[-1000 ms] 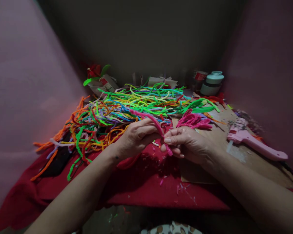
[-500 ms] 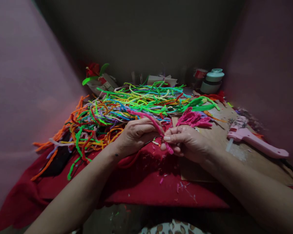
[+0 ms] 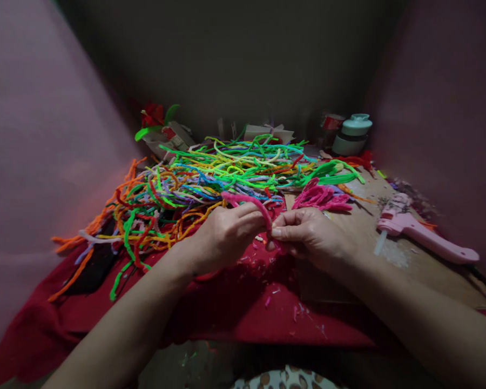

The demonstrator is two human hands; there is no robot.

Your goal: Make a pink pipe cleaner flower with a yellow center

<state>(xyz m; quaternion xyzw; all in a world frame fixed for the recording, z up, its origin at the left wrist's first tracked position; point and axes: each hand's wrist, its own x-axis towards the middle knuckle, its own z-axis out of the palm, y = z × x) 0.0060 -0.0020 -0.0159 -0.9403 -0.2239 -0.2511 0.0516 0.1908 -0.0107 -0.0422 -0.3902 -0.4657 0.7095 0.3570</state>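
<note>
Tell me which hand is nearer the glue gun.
Right hand. It sits to the left of the glue gun, apart from it, with bare board between. The left hand is farther left, beyond the right hand.

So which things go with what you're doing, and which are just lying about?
Seem to belong:
pink pipe cleaner, held by left hand and right hand
perhaps looped pink bundle and multicoloured pipe-cleaner pile, similarly fuzzy

Seem just lying about:
pink glue gun
teal-lidded jar
red flower
</note>
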